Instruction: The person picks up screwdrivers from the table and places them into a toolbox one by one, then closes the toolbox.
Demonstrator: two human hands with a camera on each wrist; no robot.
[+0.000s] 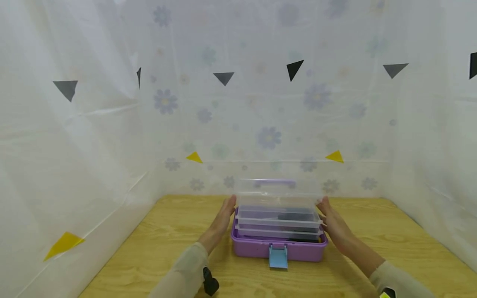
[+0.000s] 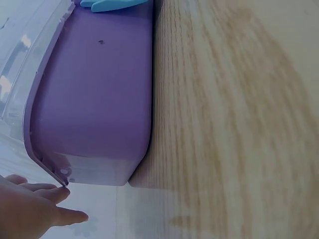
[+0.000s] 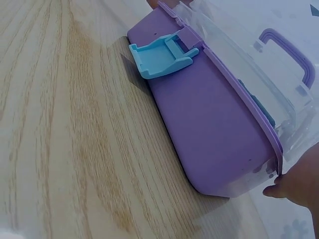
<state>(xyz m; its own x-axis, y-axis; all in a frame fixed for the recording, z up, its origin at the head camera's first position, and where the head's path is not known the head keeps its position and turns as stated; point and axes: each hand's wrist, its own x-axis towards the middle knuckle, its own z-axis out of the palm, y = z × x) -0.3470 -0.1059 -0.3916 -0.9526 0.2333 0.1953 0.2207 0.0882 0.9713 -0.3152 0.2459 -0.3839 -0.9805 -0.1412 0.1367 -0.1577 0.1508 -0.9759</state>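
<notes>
A purple storage box point(image 1: 261, 248) with a light blue front latch point(image 1: 278, 256) stands on the wooden table point(image 1: 167, 248). Its clear lid point(image 1: 279, 194), with a purple handle point(image 1: 273, 182), is raised above stacked clear trays point(image 1: 277, 223) that hold dark items. My left hand point(image 1: 223, 215) lies with straight fingers against the lid's left side, and my right hand point(image 1: 329, 215) against its right side. In the left wrist view the left hand point(image 2: 30, 209) reaches past the box point(image 2: 94, 99) at its back corner. In the right wrist view the right hand point(image 3: 299, 181) touches the box point(image 3: 209, 129) at its far corner, below the handle point(image 3: 289, 47).
White translucent sheeting point(image 1: 93, 145) with faint flowers and small black and yellow triangles walls the table on the left, back and right. Bare wood lies in front of the box and on both sides of it.
</notes>
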